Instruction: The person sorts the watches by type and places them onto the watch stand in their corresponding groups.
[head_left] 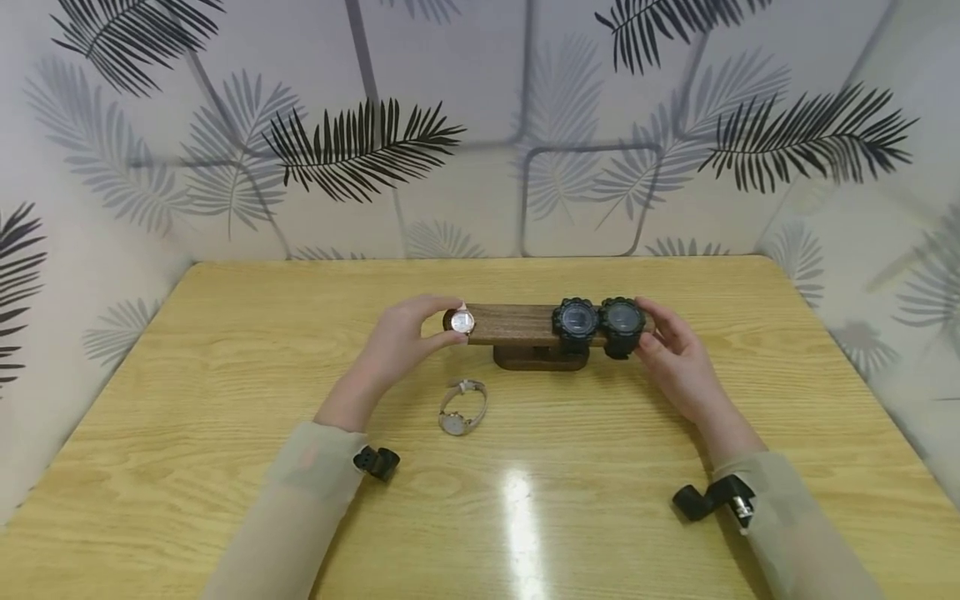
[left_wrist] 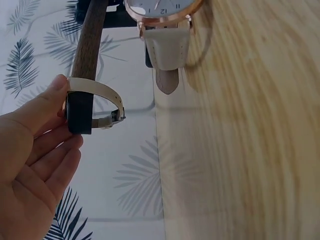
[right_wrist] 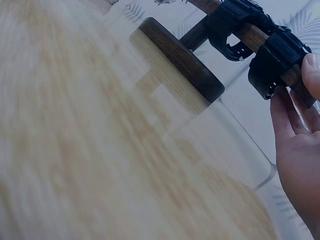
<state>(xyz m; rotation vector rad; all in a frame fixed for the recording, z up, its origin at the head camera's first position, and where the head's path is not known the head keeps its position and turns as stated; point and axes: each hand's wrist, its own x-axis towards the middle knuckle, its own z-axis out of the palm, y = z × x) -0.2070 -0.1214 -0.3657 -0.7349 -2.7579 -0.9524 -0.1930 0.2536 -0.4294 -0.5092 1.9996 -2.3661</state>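
Note:
A dark wooden watch stand [head_left: 517, 323] with a raised bar stands on the table. My left hand [head_left: 397, 343] pinches a small light-strapped wristwatch [head_left: 462, 322] at the bar's left end; its strap [left_wrist: 97, 87] loops around the bar in the left wrist view. At the other end, my right hand [head_left: 681, 367] grips the bar's tip, its fingertips against a black digital watch [head_left: 622, 317]. Another black watch [head_left: 576, 319] sits just left of that one. A second light-strapped wristwatch [head_left: 454, 423] lies on the table in front of the stand, its strap forming a loop.
The yellow wood-grain table [head_left: 225, 367] reaches back to a wall [head_left: 465, 200] with leaf patterns. Under the bar, the stand's rounded base [right_wrist: 182, 62] rests on the tabletop. A black wrist device [head_left: 378, 462] is on the left sleeve, another [head_left: 716, 500] on the right.

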